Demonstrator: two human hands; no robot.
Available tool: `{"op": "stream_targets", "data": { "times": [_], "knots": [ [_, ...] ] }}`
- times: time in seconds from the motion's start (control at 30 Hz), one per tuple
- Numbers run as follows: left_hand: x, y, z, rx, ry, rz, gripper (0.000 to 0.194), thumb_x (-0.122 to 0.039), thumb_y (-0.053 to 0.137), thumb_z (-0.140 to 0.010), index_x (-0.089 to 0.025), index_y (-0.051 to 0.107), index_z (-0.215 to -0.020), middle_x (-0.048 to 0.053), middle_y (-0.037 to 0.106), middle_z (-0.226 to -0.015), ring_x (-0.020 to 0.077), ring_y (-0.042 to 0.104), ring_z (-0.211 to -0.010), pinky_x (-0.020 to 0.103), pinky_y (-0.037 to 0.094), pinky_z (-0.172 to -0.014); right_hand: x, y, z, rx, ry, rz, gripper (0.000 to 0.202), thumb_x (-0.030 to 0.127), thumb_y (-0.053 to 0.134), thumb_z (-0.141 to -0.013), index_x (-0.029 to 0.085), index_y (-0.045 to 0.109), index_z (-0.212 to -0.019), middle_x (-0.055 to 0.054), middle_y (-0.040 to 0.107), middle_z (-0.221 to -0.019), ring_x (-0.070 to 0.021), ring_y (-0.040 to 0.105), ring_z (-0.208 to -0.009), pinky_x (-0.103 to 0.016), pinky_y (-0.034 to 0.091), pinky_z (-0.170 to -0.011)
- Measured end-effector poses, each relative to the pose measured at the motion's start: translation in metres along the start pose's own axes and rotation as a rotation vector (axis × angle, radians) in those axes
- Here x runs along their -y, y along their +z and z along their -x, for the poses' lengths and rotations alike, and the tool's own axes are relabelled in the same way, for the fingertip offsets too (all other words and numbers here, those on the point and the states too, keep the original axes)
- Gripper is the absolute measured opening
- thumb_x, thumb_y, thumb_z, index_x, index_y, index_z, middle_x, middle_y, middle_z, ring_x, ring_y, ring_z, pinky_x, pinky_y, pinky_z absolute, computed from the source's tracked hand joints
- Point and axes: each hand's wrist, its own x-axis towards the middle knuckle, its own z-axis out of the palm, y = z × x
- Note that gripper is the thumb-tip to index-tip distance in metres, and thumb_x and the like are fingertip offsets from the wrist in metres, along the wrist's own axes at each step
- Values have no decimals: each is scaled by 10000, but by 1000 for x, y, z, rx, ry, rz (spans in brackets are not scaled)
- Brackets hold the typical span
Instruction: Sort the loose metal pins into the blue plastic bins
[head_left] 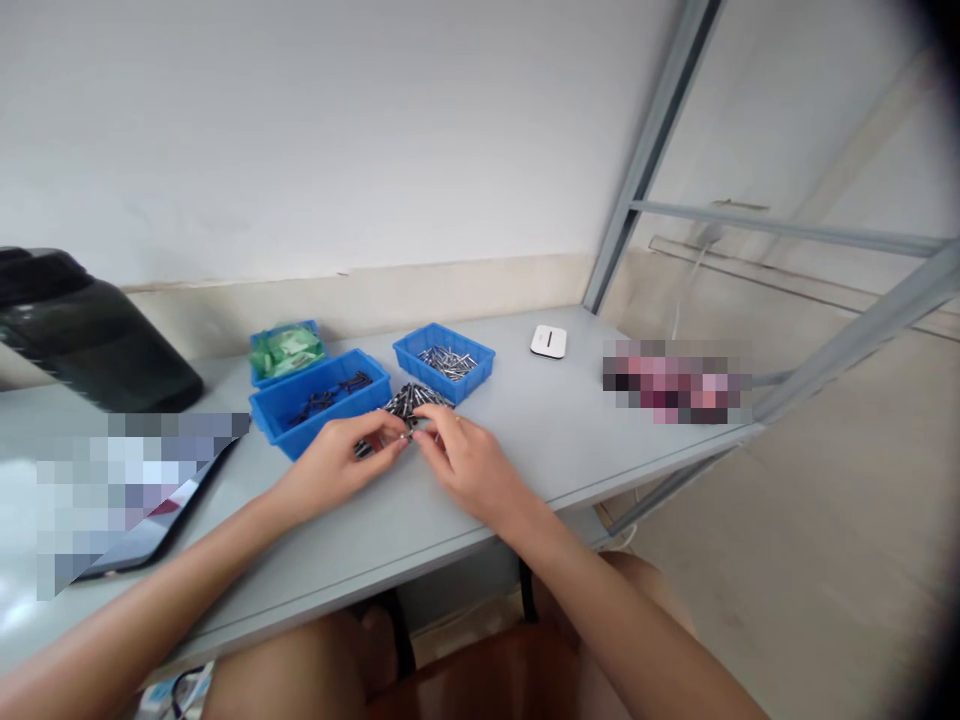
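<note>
Against a white wall [337, 150], on a grey counter [525, 430], the left hand [341, 460] and right hand [469, 465] pinch a small metal piece [407, 436] before a pile of dark pins [412, 400], probably light, stiff and slippery, best gripped midway.

Hands: two, one left [341, 460], one right [469, 460], meeting at the grip. Small metal piece [409, 436] there: at least one; fingers hide the exact count. Blue bins: three. One long bin [304, 435] left of the grip, one packet bin [259, 379] farther off beyond it, one pin bin [471, 384] beyond and right. Loose pile [409, 400]: one, just beyond the grip; pieces many, overlapping, uncountable. Silver pins [448, 363]: many, no firm tally. Bottle [112, 345]: one, far left. White device [549, 342]: one, right.
</note>
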Motion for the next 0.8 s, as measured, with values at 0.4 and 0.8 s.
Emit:
{"op": "stream_targets", "data": {
  "times": [0.4, 0.8],
  "knots": [
    [0, 2, 0, 10, 78, -18, 179, -322, 542, -890, -179, 649, -871, 1, 647, -780, 130, 590, -709, 232, 474, -663, -7, 6, 0, 151, -142, 235, 193, 217, 427, -960, 172, 593, -873, -43, 662, -807, -166, 608, -765, -270, 426, -692],
    [-2, 2, 0, 8, 19, -9, 172, -306, 521, -885, -182, 639, -875, -7, 678, -810, 127, 606, -711, 222, 478, -661, -1, 1, 1, 69, -16, 23, 225, 226, 452, -942, 195, 500, -1159, -36, 678, -900, -166, 638, -811, -261, 458, -727]
  ]
}}
